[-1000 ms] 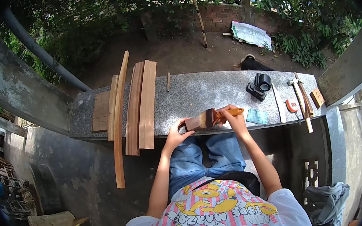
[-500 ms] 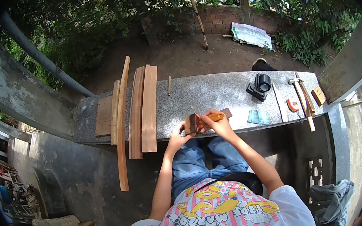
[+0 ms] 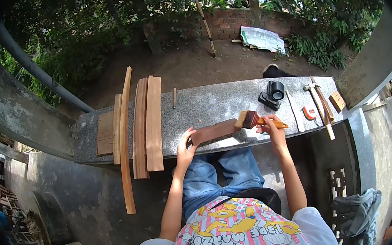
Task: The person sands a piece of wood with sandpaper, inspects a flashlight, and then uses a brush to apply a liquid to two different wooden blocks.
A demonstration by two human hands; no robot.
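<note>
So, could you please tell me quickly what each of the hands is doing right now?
Left hand: closed, gripping the near end of the wood piece.
Right hand: closed around the paintbrush handle.

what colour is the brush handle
Orange; the head view shows the brush handle in the right hand.

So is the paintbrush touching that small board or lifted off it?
Touching: the paintbrush bristles rest on the right end of the small board, right hand on its handle, left hand gripping the other end.
</note>
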